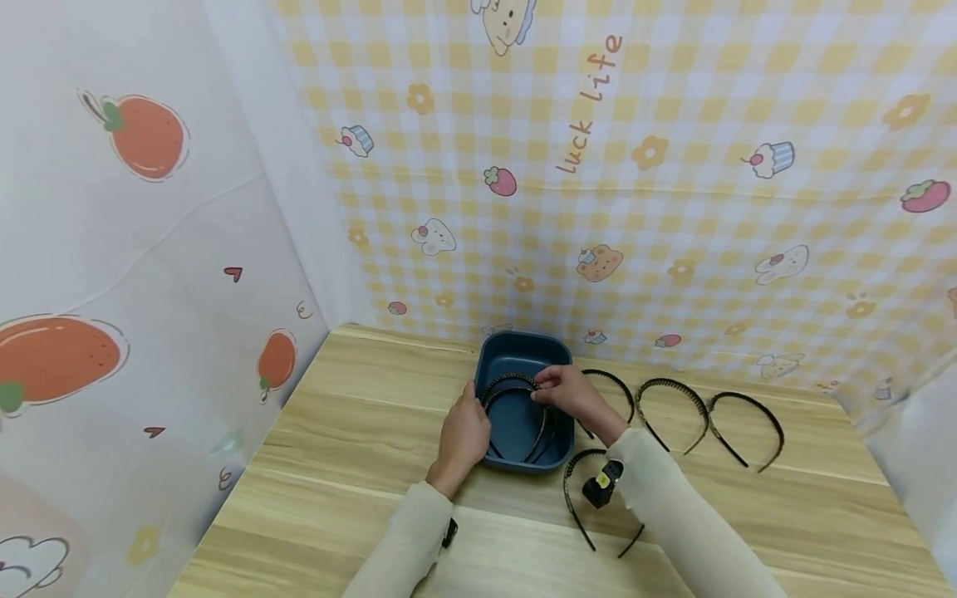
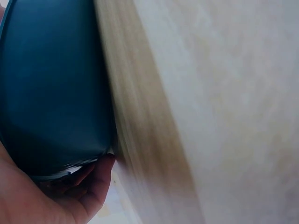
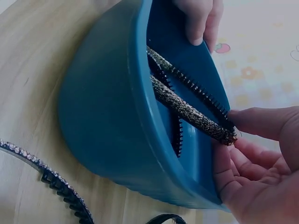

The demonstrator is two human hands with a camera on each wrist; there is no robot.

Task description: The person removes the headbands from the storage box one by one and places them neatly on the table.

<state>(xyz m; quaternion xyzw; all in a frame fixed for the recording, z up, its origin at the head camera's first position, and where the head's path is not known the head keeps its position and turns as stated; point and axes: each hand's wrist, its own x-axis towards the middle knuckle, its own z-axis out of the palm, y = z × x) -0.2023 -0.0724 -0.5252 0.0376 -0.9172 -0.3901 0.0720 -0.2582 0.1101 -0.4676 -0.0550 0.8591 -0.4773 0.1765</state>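
A dark blue plastic bin (image 1: 531,467) sits on the wooden table with headbands inside it. My left hand (image 1: 462,433) grips its left wall; in the right wrist view, fingers of that hand reach over the rim. Over the bin's right side, my right hand (image 1: 574,392) pinches a glittery toothed headband (image 3: 191,112) at its curved top between thumb and fingers. The held headband's arms slope down into the bin. Another dark headband (image 3: 179,135) shows behind it, partly hidden by the bin wall and the held one.
Right of the bin, a row of three headbands includes a middle one (image 1: 673,384) and a far right one (image 1: 770,415). Nearer the front lies another headband (image 1: 571,497), partly under the right wrist. A patterned cloth (image 1: 463,208) hangs behind the table (image 1: 359,415).
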